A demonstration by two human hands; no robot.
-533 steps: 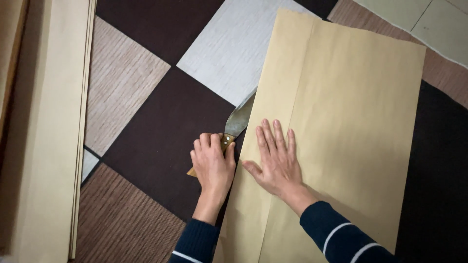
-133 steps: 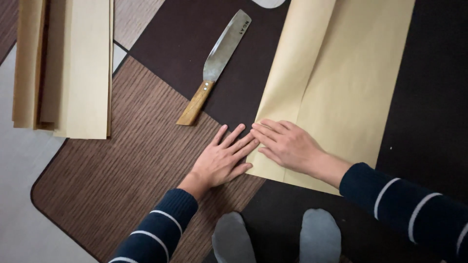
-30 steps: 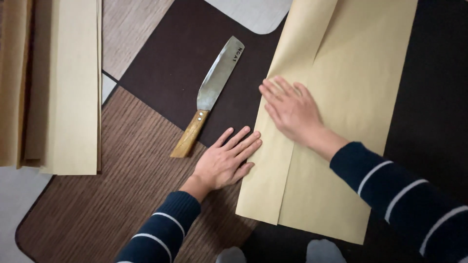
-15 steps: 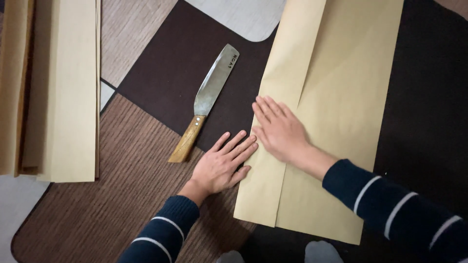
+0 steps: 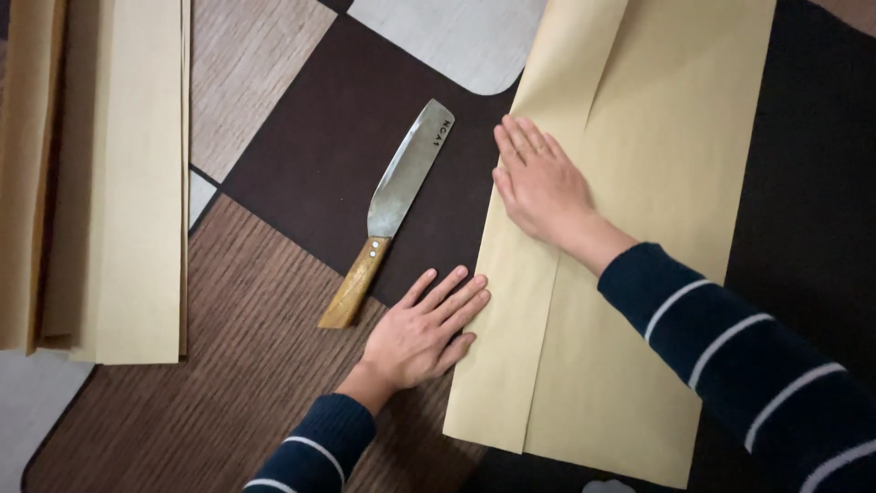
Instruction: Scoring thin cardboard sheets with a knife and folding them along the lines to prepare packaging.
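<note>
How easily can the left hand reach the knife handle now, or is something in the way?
Probably yes. The left hand lies flat on the mat, open, and the knife has its wooden handle just beside those fingers, with only bare mat between them.

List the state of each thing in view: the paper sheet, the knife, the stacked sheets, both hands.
Tan paper sheet: folded over along its left side, lying flat on the mat.
Knife: lying on the mat, wooden handle toward the person, untouched.
Stack of tan sheets: folded, lying at far left.
Left hand: open, flat, fingers at the sheet's left edge.
Right hand: open, flat, pressing on the folded flap.
</note>
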